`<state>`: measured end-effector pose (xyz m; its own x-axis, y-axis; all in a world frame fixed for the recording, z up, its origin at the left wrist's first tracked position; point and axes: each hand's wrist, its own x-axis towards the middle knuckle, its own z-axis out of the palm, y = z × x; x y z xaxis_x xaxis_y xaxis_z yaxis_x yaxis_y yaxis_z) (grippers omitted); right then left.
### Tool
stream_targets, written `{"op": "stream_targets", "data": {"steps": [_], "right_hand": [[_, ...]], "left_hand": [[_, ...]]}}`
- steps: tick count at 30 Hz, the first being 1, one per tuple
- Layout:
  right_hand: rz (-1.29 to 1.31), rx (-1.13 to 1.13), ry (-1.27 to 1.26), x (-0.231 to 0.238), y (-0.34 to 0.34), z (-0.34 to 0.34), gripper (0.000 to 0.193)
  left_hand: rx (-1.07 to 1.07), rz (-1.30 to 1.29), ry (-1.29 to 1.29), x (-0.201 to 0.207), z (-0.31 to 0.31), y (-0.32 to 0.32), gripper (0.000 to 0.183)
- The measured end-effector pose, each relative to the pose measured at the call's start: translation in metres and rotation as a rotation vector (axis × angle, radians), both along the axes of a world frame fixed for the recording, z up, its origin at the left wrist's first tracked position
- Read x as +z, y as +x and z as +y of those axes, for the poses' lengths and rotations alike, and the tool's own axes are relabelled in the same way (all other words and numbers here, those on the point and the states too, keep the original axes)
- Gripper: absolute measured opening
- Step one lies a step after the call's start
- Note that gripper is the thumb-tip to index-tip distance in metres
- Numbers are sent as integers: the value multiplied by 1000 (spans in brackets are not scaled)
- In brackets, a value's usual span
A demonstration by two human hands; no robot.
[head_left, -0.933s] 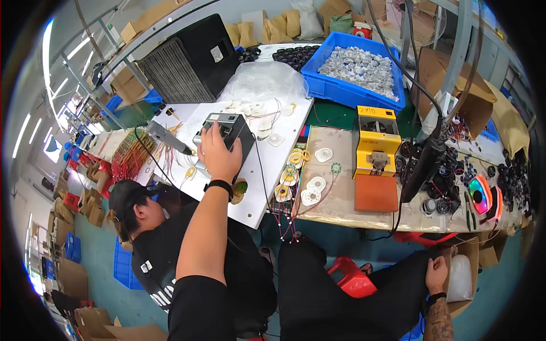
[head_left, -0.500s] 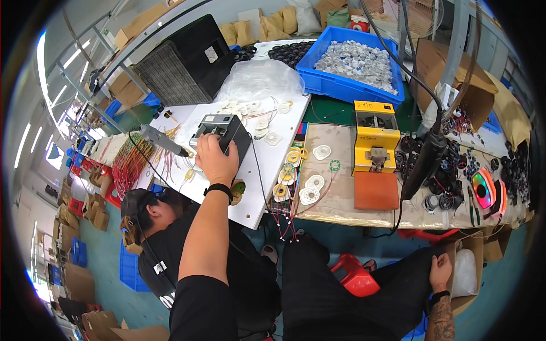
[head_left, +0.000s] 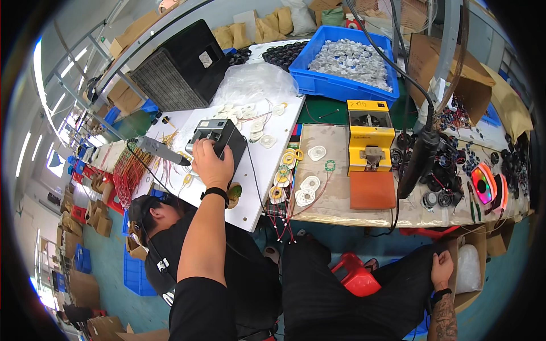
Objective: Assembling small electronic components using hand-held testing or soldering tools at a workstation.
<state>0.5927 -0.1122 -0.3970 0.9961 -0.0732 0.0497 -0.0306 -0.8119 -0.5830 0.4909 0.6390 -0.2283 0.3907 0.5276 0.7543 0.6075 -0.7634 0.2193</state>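
My left hand (head_left: 213,164) reaches across the white table and grips the near side of a dark box-shaped device (head_left: 232,140), thumb and fingers bent around its front. The device has a grey top with a switch, and a cable runs from it. My hand covers part of its front. Left of it a grey cylindrical hand tool (head_left: 162,152) points at the device, beside thin coloured wires (head_left: 132,170). My right hand (head_left: 442,269) rests on my right thigh, fingers curled in, with nothing seen in it.
A co-worker in a dark cap (head_left: 139,211) bends down by the white table's near edge. A yellow machine (head_left: 371,134) stands on the bench among white round discs (head_left: 305,196) and dark parts. A black cylindrical tool (head_left: 420,162) hangs in front. Behind sits a blue bin (head_left: 318,83).
The view has shifted slightly, so the bench appears a little further left. My left hand stays at the device. The co-worker's head appears slightly lower and further right. My right hand has not moved.
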Motion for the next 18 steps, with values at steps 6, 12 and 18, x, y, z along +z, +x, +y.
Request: {"op": "stream_targets", "data": {"steps": [6,12,18], "right_hand": [[-94,-50,-64,5,-8,-15,29],[8,-11,-81,16,2,14,29],[-3,-46,-95,23,-7,0,30]], "left_hand": [[-144,-43,112,-3,-4,30,39],[-22,30,108,4,11,-11,40],[-37,30,115,-8,3,13,40]]}}
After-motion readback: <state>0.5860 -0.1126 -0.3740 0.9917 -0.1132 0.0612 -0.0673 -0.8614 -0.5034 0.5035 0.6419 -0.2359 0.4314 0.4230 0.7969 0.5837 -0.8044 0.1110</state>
